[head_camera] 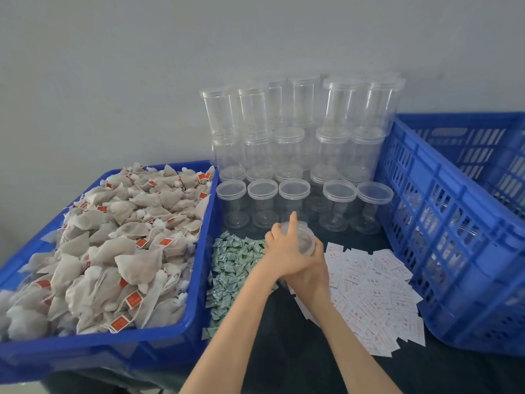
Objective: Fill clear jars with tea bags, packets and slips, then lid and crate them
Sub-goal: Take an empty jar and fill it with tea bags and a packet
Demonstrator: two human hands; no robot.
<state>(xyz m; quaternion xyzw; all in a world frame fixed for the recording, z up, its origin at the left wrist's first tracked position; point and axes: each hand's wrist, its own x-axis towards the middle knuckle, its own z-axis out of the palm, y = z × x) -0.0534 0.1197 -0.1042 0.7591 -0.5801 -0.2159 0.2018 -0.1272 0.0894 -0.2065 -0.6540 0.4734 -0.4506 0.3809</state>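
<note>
Hands on one clear jar [305,240], centre frame.
My left hand [284,253] curls over its lid and my right hand [311,275] grips the body from below, above the green packets [233,268] and white slips [372,291].

Single head-worn view, forward and down, close over the table [298,351].

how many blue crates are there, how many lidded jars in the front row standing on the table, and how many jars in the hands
Blue plastic crates: 2, one full of tea bags, one slatted
Clear lidded plastic jars in the front row: 5
Clear plastic jar held in both hands: 1
Total: 8
</note>
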